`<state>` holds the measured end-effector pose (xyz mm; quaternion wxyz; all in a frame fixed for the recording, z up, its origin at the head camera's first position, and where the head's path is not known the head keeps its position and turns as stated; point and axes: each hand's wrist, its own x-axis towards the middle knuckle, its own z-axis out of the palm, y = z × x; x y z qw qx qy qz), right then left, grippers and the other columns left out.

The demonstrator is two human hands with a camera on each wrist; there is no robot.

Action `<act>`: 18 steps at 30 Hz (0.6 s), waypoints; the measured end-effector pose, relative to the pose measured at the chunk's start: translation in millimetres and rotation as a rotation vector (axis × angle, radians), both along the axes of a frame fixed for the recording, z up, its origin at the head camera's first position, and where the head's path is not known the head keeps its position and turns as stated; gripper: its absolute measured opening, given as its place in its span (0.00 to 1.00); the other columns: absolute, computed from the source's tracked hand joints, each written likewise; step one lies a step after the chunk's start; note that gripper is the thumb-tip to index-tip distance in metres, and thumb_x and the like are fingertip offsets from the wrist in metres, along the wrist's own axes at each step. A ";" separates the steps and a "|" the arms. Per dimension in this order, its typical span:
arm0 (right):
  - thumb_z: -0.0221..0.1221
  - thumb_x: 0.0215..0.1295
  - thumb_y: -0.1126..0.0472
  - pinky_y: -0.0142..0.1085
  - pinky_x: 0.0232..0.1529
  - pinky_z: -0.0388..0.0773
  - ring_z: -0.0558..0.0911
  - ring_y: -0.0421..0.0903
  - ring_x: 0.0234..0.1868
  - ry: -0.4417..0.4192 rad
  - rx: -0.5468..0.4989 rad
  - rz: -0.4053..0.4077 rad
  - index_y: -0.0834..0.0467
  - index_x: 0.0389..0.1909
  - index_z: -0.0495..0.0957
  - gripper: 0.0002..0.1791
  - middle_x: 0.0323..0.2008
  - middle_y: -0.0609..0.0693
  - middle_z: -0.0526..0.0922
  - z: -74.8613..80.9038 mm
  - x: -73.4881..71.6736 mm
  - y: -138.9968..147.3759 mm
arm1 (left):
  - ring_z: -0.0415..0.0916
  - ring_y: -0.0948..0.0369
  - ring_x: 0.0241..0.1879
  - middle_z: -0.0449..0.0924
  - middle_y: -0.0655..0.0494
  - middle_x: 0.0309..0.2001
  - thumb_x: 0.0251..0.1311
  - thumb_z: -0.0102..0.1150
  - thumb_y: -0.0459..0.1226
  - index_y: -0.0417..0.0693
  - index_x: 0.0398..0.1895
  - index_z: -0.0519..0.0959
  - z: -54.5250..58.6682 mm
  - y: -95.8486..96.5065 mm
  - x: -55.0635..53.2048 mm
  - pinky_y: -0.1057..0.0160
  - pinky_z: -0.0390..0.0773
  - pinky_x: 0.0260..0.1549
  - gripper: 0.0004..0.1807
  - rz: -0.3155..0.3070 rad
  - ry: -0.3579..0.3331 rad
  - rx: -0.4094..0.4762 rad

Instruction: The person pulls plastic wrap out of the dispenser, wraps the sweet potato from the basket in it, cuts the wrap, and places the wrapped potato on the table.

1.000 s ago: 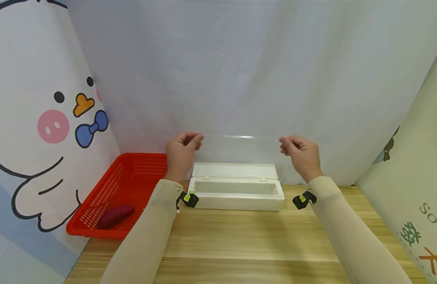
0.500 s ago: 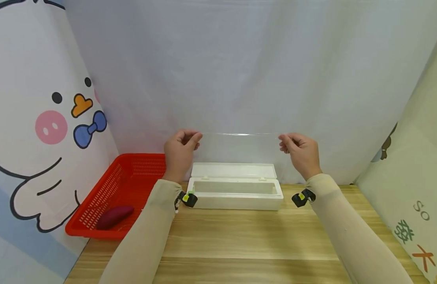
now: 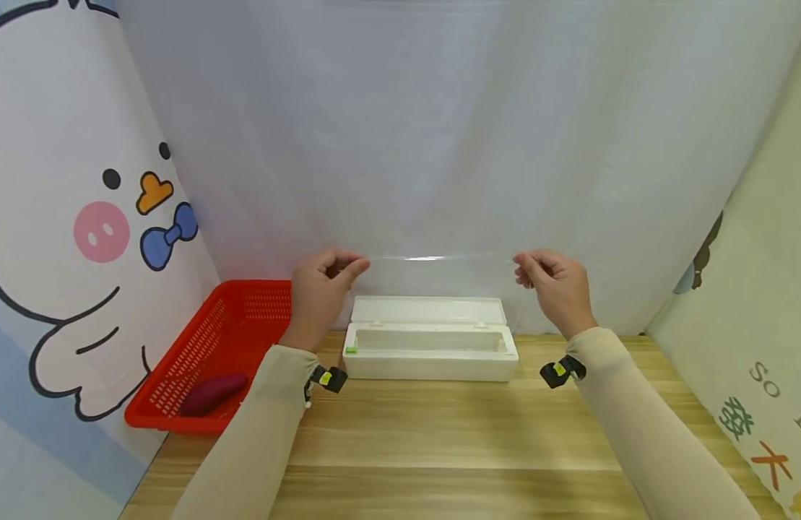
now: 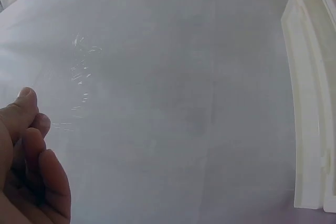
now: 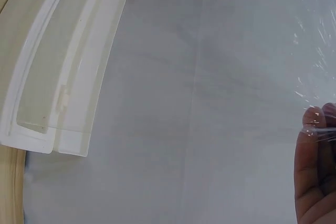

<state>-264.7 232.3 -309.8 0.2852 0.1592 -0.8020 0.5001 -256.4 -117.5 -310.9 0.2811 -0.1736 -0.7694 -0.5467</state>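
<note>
Clear cling film [image 3: 426, 258] stretches between the two raised hands, showing mainly as a bright glint along its upper edge. My left hand [image 3: 318, 296] pinches one corner between thumb and fingers. At the other corner, my right hand [image 3: 559, 289] pinches the film, which gathers in creases at the fingertips [image 5: 311, 115] in the right wrist view. Below and between the hands, a white cling film dispenser box [image 3: 433, 368] stands on the table with its lid [image 3: 429, 310] tipped back. Small reflections mark the film [image 4: 81, 82] in the left wrist view.
At the left stands a red plastic basket [image 3: 172, 361] with a purple sweet potato [image 3: 213, 394] in it. A small green piece [image 3: 352, 349] sits at the box's left front corner. The wooden table [image 3: 439, 440] meets a pale curtain [image 3: 439, 130] behind.
Both hands and the film rose slightly, then came down again. My left hand has shifted a little to the left. The box and basket have stayed in place.
</note>
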 end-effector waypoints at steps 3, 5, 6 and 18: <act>0.57 0.66 0.56 0.28 0.31 0.78 0.81 0.45 0.27 0.006 0.004 0.017 0.62 0.35 0.84 0.13 0.28 0.61 0.82 -0.3 13.3 0.1 | 0.66 0.60 0.22 0.77 0.63 0.25 0.54 0.63 0.54 0.61 0.33 0.84 -3.1 -2.3 10.3 0.65 0.65 0.17 0.11 0.000 -0.001 -0.041; 0.57 0.67 0.59 0.28 0.31 0.78 0.81 0.48 0.27 0.009 0.020 0.027 0.63 0.35 0.84 0.12 0.27 0.60 0.82 1.6 26.4 -1.5 | 0.66 0.61 0.24 0.76 0.63 0.27 0.54 0.63 0.55 0.61 0.33 0.84 -5.9 -3.4 19.6 0.65 0.66 0.18 0.12 0.010 -0.001 -0.076; 0.56 0.67 0.61 0.29 0.31 0.78 0.81 0.49 0.28 0.011 0.031 0.031 0.64 0.36 0.83 0.11 0.27 0.59 0.82 2.5 33.3 -2.3 | 0.67 0.61 0.25 0.76 0.64 0.28 0.54 0.63 0.56 0.61 0.34 0.84 -7.5 -4.0 24.8 0.65 0.67 0.19 0.13 0.010 0.001 -0.093; 0.56 0.64 0.72 0.28 0.32 0.78 0.81 0.44 0.28 0.029 0.195 0.178 0.59 0.35 0.84 0.09 0.26 0.53 0.83 -27.7 99.0 16.2 | 0.75 0.66 0.29 0.80 0.69 0.31 0.54 0.65 0.51 0.62 0.33 0.84 -33.1 -21.5 86.8 0.66 0.78 0.27 0.07 -0.188 -0.044 -0.288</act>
